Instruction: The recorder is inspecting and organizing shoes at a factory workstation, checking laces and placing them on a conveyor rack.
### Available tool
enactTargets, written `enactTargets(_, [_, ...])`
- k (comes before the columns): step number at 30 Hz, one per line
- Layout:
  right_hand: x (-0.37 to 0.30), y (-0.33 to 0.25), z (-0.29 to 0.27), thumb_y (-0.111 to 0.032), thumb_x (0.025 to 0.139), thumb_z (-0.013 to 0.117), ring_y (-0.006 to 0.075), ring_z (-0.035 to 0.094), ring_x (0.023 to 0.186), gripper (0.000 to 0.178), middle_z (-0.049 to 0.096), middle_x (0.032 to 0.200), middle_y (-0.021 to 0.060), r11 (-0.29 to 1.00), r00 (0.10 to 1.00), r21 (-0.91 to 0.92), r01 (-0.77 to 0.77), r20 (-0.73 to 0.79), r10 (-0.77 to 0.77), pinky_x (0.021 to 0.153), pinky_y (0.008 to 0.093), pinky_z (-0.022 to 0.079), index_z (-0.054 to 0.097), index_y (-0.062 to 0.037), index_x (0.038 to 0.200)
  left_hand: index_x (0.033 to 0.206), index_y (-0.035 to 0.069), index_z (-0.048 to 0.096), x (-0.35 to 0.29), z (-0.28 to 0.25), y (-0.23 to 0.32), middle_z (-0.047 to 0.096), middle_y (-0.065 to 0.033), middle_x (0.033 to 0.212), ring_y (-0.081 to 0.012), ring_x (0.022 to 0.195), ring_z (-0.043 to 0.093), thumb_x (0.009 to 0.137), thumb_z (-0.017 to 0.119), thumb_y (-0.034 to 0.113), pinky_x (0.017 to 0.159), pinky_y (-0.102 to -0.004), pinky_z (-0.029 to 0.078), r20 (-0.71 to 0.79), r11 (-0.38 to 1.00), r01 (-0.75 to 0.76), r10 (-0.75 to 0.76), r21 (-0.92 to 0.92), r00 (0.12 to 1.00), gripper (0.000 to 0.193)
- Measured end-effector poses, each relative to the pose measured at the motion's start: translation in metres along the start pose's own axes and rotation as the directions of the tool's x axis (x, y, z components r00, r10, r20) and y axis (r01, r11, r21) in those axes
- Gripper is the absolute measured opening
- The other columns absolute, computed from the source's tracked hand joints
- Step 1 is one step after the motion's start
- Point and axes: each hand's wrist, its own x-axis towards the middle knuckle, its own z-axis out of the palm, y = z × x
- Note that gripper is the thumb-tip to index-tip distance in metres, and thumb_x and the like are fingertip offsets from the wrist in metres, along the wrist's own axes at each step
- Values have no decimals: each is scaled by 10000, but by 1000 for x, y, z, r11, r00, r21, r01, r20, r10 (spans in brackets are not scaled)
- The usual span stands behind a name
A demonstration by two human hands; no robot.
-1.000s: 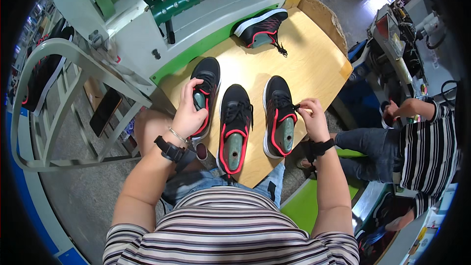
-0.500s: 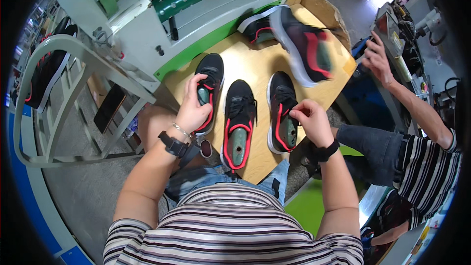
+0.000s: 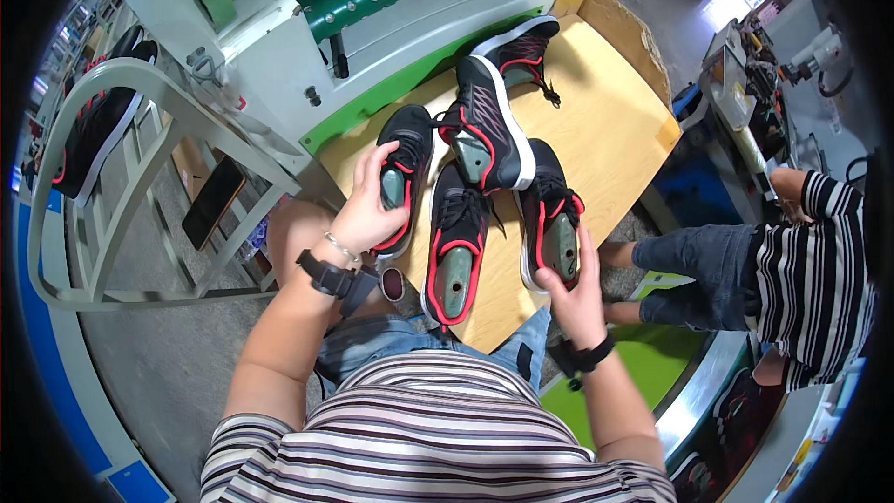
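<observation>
Three black shoes with red collar trim stand on a light wooden board (image 3: 605,84), toes pointing away from me. My left hand (image 3: 366,210) grips the left shoe (image 3: 407,135), thumb and fingers around its collar, where a green shoe last (image 3: 392,189) shows. The middle shoe (image 3: 454,237) stands untouched, also with a green last inside. At the right shoe (image 3: 545,168), my right hand (image 3: 579,296) clasps the heel between thumb and fingers. Another shoe (image 3: 484,107) lies tilted on its side, its heel over the middle and right toes. Behind it rests one more shoe (image 3: 526,48).
A white machine with a green perforated belt (image 3: 335,5) borders the board's far side. On my left stands a metal rack (image 3: 140,186) carrying a phone (image 3: 213,203) and a shoe (image 3: 98,121). A person in a striped shirt (image 3: 805,270) is at the right.
A shoe, blurred at the far right before, now lies against the standing shoes. My right hand has gone from the right shoe's laces to its heel. The other person's arm has drawn back.
</observation>
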Motion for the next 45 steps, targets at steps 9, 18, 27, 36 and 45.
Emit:
enactTargets(9, [28, 10, -28, 41, 900, 670, 233, 608, 1197, 560, 611, 1345, 164, 619, 893, 778, -110, -196, 404, 1048, 347, 477, 496, 75, 1432, 1521, 110, 373, -9, -74, 42, 462, -85, 1393, -187, 1119, 598, 726, 638, -123, 913, -295, 527, 183, 678, 417, -391, -605, 902, 870])
enactTargets(18, [229, -108, -82, -48, 932, 696, 191, 614, 1168, 529, 613, 1330, 129, 780, 905, 489, 391, -359, -228, 1033, 301, 471, 517, 41, 1421, 1527, 59, 330, 74, -142, 169, 533, -118, 1331, -187, 1104, 614, 772, 642, -88, 967, -320, 508, -194, 739, -17, -154, -673, 969, 830])
enactTargets(27, [528, -177, 66, -346, 900, 752, 410, 344, 1462, 957, 325, 1565, 313, 836, 832, -85, 542, -83, -548, 1196, 436, 310, 170, -68, 1606, 1576, 131, 256, 313, -139, 85, 221, -335, 1557, -496, 1431, 324, 726, 743, 276, 1166, -496, 364, -713, 953, 292, -258, -77, 652, 990])
enactTargets(36, [277, -7, 39, -367, 1039, 593, 298, 442, 1398, 725, 420, 1530, 244, 957, 910, 271, 102, 362, -200, 1152, 383, 365, 277, 2, 1577, 1453, -81, 400, 103, 2, 6, 425, -313, 1468, -405, 1426, 377, 907, 681, 574, 1196, -459, 291, 1, 971, 218, -219, -102, 976, 898])
enactTargets(45, [157, -13, 74, -205, 1032, 628, 143, 589, 1131, 542, 611, 1321, 65, 666, 928, 674, -321, 363, 80, 1007, 297, 459, 434, 33, 1479, 1473, 28, 405, 113, 73, 19, 553, -201, 1402, -325, 1276, 539, 765, 877, 357, 1103, -507, 421, 167, 684, 370, -346, -628, 923, 913])
